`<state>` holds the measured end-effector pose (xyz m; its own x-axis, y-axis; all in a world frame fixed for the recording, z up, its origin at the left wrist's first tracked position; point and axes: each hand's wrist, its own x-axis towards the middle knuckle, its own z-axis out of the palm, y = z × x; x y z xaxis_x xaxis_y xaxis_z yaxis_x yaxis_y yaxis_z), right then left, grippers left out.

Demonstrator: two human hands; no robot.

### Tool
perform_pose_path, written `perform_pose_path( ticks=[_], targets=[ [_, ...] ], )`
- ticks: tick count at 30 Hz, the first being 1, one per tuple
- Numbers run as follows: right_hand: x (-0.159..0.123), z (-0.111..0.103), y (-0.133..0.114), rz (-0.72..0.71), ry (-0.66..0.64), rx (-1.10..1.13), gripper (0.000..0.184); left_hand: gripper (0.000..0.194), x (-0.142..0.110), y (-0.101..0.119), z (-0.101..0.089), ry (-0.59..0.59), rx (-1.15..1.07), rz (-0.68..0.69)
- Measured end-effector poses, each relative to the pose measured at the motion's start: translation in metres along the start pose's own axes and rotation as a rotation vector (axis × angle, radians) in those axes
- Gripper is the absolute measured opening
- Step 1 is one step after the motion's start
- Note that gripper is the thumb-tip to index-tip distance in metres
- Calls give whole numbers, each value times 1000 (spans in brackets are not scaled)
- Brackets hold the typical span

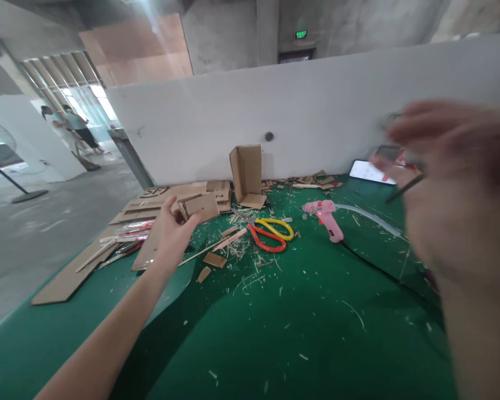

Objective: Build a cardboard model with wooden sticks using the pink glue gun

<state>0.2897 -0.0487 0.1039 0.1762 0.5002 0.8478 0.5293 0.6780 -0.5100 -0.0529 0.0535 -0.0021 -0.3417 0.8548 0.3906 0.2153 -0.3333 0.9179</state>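
At the left, my left hand (173, 225) is closed on a small folded piece of cardboard (204, 207), pinching it above the flat cardboard sheets. On the right, my right hand (454, 166) is raised near the camera and smeared by motion. A thin dark stick (404, 189) shows against its edge; I cannot tell whether the hand holds it. Between the hands lie scissors (270, 233) with one red and one yellow handle, their blades pointing to the far left. A pink glue gun (325, 219) rests on its side, a clear glue stick (370, 218) running out of its back.
An upright folded cardboard piece (249, 175) stands against the white partition (325, 116). Flat cardboard sheets (62, 283) and plastic-wrapped tools (129, 233) lie at the left. A lit phone (370, 172) leans at the back right. Shavings litter the green tabletop (283, 322). Two people stand far left.
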Motion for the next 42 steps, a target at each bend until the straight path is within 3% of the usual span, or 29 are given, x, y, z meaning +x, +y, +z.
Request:
perform_pose_path(
  ticks=[3,6,9,11,16,19,24,26,28,33,35,38,42],
  targets=[
    [-14,37,-6,27,-323,-133,29,78,-12,11,8,-72,-123,-6],
    [-35,76,4,305,-579,20,36,73,-21,17,12,-107,-191,-6],
    [-55,109,16,450,-683,94,43,69,-28,18,17,-107,-235,2],
    [-65,124,22,500,-685,117,46,68,-33,18,20,-129,-256,-2],
    [-77,137,24,533,-671,212,19,67,-43,18,27,-203,-287,-30],
    [-80,130,21,392,-696,177,16,66,-43,16,28,-199,-308,-49],
    [-93,115,9,-139,-918,-8,20,63,-38,11,28,-122,-321,-103],
    [-100,115,5,-281,-994,-80,21,58,-36,12,28,-120,-344,-145],
    [-105,120,2,-179,-939,-29,29,50,-37,15,29,-153,-401,-184],
    [-106,139,8,625,-567,324,36,51,-46,24,33,-211,-538,-278],
    [-105,146,13,773,-531,437,38,57,-51,26,36,-223,-539,-313],
    [-105,151,19,727,-520,473,24,63,-57,26,39,-223,-525,-343],
    [-108,145,18,426,-559,323,15,63,-57,25,41,-208,-539,-348]
  ],
)
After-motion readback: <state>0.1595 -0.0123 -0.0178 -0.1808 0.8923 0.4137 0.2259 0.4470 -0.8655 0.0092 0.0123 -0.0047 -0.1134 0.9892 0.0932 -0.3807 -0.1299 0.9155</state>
